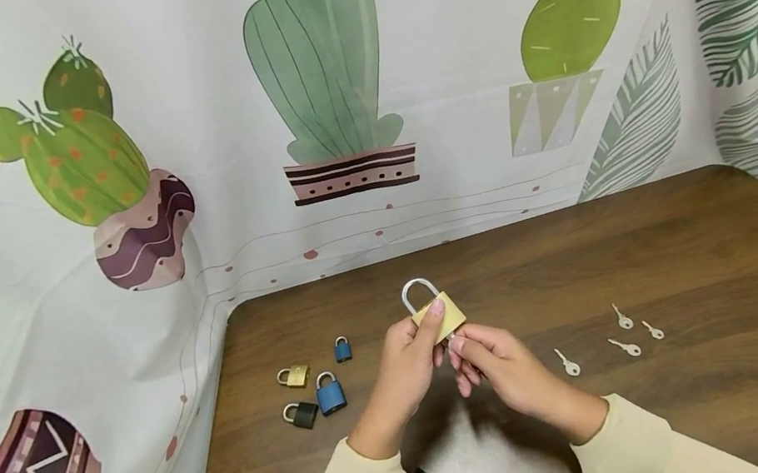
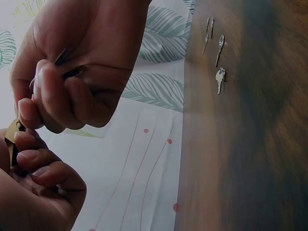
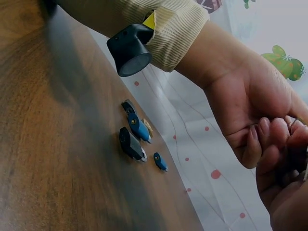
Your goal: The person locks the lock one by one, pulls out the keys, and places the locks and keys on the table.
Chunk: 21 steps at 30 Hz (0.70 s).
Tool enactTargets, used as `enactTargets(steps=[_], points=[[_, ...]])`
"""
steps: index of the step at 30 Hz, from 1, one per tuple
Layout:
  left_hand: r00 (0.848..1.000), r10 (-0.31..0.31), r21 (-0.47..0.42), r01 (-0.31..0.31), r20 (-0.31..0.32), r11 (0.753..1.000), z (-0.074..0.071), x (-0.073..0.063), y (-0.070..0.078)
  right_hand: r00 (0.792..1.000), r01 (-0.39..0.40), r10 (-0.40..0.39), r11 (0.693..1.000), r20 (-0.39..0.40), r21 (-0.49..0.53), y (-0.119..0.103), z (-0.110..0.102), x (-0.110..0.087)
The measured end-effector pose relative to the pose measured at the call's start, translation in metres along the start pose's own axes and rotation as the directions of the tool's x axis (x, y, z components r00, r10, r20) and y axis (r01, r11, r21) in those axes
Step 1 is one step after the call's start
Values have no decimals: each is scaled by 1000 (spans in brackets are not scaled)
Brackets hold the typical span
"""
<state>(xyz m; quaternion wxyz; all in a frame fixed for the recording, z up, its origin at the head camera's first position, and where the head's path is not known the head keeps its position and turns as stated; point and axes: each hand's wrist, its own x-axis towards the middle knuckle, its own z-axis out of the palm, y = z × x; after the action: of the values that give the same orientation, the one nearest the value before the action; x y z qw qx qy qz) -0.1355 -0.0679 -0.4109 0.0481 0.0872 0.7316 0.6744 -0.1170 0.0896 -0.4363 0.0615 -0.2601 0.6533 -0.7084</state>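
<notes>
My left hand (image 1: 404, 359) grips a large brass padlock (image 1: 450, 313), its thumb lying across the front. The padlock's silver shackle (image 1: 418, 289) points up and away, and both legs meet the body. Right at the padlock's lower edge, my right hand (image 1: 500, 363) pinches a small silver key, mostly hidden by the fingertips. In the left wrist view, two narrow dark pieces (image 2: 72, 72) show among the right hand's curled fingers; their kind is unclear. That view catches only the brass padlock's edge (image 2: 17, 126), near both hands' fingertips.
Left on the brown table (image 1: 692, 240) lie a small brass padlock (image 1: 294, 377), a black padlock (image 1: 301, 415), a blue padlock (image 1: 331, 395) and a smaller blue padlock (image 1: 342, 349). Several loose keys (image 1: 625, 347) lie to the right. A cactus-print cloth (image 1: 448, 21) hangs behind.
</notes>
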Motion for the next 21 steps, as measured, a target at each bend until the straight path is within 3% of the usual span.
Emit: enactTargets(steps=[4,11,16,21], points=[[1000,-7,-34,7,12,999,1,-1,0,1000,15,-15,1000,1,-12,1,-1,1],[994,-74,-199,88,76,976,3,-2,-2,997,-19,16,999,-69,-41,1,-1,1],[995,-92,-182,99,48,978,4,-1,-3,993,-49,42,997,-111,-60,1,-1,2],[994,-106,-160,107,15,981,4,-1,-4,996,-23,16,996,-88,-83,1,-2,2]])
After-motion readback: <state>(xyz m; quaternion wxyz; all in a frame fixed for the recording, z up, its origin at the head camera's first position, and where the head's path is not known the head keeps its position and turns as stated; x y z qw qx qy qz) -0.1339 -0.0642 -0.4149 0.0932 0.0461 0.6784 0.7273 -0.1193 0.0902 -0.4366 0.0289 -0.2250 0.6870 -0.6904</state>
